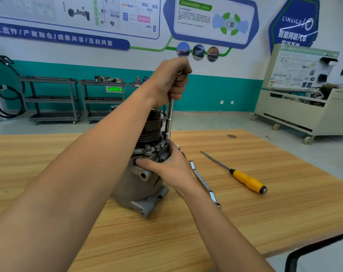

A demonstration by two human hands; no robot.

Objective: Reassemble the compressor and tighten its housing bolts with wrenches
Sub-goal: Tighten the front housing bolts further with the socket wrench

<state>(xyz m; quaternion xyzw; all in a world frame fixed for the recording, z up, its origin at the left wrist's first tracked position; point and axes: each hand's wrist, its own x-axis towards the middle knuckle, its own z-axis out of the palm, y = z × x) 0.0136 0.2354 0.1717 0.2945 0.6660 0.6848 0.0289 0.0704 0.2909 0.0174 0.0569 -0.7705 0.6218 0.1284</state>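
Grey cast-metal compressor [139,185]: stands upright on the light wooden table [265,222], with a black ribbed pulley [154,124] on top.
Left hand [172,81]: curled in a fist round the top of a chrome socket driver [169,122]. The driver is vertical, its socket down at the housing's upper edge beside the pulley.
Right hand [166,167]: fingers wrapped round the upper housing.
In the way: the left forearm crosses and hides the compressor's left side.
Table: a flat chrome wrench [203,181] lies just right of the compressor, with a yellow-handled screwdriver [243,178] farther right.
Behind: grey shelf carts [52,99] and a beige wheeled cabinet [296,114].
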